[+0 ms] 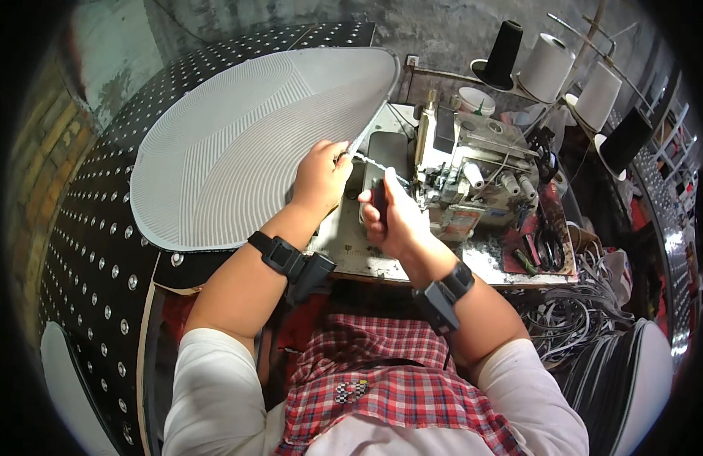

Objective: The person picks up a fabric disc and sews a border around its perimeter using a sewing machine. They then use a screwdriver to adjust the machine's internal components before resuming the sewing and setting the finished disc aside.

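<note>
The black studded table (101,251) takes up the left side, and the grey oval mat (230,152) lies over it, its right end reaching across to the pale worktop (340,247) beside the sewing machine (492,144). The left hand (321,176) is at the mat's right edge, fingers curled closed on it, though their tips are hidden. The right hand (401,216) is just in front of the machine, fingers bent and thumb raised near them; a dark piece (380,196) shows between, but I cannot tell whether it is gripped. Smallest is the twisted strand (373,162), running from the left hand toward the right thumb. The step in hand looks like handling this strand at the mat's edge; the next move seems to call for a steady left hold and a sure right pinch, clear of the machine.
</note>
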The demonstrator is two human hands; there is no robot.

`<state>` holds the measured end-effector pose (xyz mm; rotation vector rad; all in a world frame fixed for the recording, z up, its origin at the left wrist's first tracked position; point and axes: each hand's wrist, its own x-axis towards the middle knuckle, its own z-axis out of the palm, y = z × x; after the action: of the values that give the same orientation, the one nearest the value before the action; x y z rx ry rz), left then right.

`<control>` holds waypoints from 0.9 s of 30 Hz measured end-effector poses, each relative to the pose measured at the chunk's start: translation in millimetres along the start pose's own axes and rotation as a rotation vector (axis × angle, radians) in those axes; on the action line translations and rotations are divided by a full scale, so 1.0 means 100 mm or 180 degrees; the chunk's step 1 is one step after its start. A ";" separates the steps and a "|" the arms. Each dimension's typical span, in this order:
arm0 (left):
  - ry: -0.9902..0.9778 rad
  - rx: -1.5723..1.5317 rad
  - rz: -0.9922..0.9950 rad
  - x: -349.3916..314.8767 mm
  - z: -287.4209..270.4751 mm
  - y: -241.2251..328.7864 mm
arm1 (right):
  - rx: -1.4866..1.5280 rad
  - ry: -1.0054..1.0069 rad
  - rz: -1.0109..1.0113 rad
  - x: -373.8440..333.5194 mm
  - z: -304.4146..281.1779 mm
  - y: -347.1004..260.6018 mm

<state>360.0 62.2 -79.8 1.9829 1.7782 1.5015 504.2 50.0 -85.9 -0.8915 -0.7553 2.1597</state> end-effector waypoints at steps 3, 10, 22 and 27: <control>0.0116 -0.0087 0.0110 0.01 -0.01 -0.02 | 0.0364 -0.0035 -0.0097 0.14 0.12 -0.02; 0.0106 -0.0028 0.0209 0.03 -0.02 0.00 | 0.0912 0.0121 -0.0256 0.31 0.27 0.02; 0.0043 -0.0026 0.0246 0.02 -0.02 -0.01 | 0.1246 0.0012 -0.0303 0.36 0.29 0.05; 0.0074 -0.0112 0.0144 0.01 -0.03 0.00 | 0.1263 -0.0199 -0.0253 0.34 0.30 0.06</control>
<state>357.7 61.4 -77.2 2.0104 1.7144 1.5642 460.9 64.8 -84.8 -0.5798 -0.3618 2.1687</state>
